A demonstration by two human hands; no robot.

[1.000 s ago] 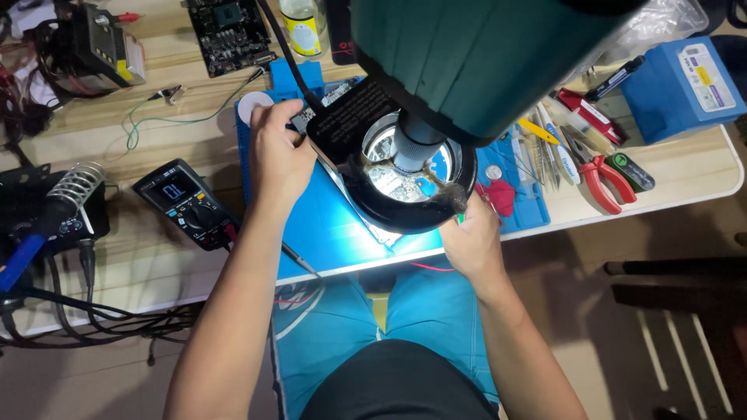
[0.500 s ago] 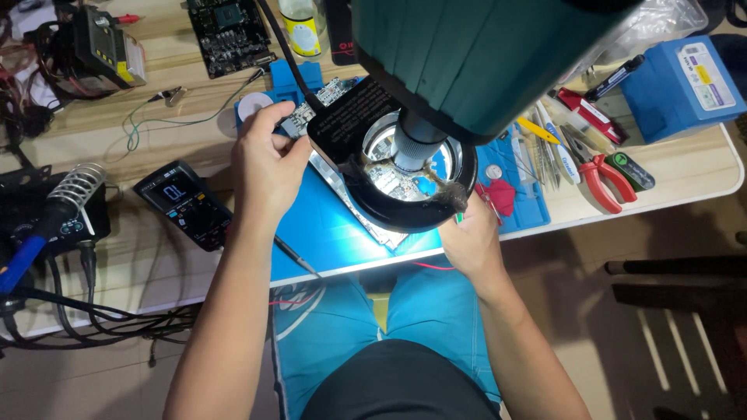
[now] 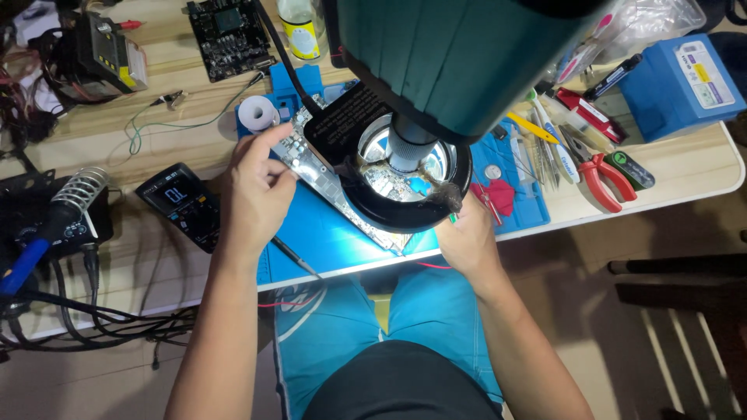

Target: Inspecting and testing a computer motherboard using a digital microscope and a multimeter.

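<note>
The left hand is pinching the upper end of the long circuit board, steadying it under the lit ring lamp. The right hand is curling by the lamp's near rim; whether it grips anything, I cannot tell. The multimeter is crowding the left, the surface edge lying just below.

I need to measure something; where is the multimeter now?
In the head view, the black multimeter lies on the wooden table just left of the left hand, between the soldering station and the blue mat.
</note>
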